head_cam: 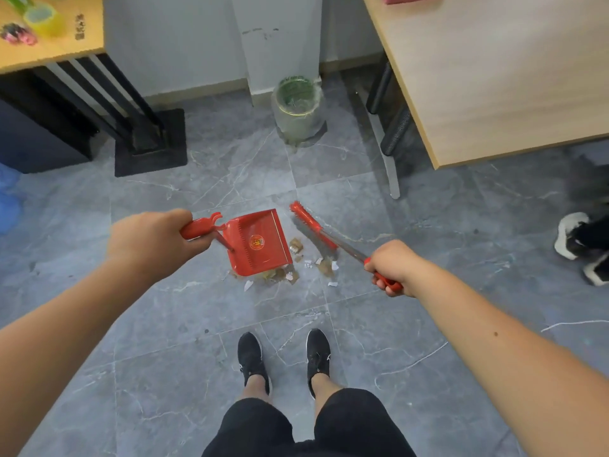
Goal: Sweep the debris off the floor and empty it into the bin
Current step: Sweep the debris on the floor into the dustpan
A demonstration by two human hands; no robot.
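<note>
My left hand (150, 240) grips the red handle of a red dustpan (258, 242), whose pan hangs over the grey tiled floor at the middle of the view. My right hand (393, 267) is closed on the red grip of a broom (313, 227); its red head with dark bristles points up and left, just right of the dustpan. Debris (298, 262), brown scraps and small white paper bits, lies on the floor below and to the right of the pan's edge. A green bin (298, 105) lined with a clear bag stands against the wall farther ahead.
A wooden desk (494, 77) fills the upper right, with a dark chair leg and base beneath it. A black stand (150, 143) and another table are at upper left. Another person's black-and-white shoes (583, 249) are at the right edge. My own black shoes (283, 357) stand below the debris.
</note>
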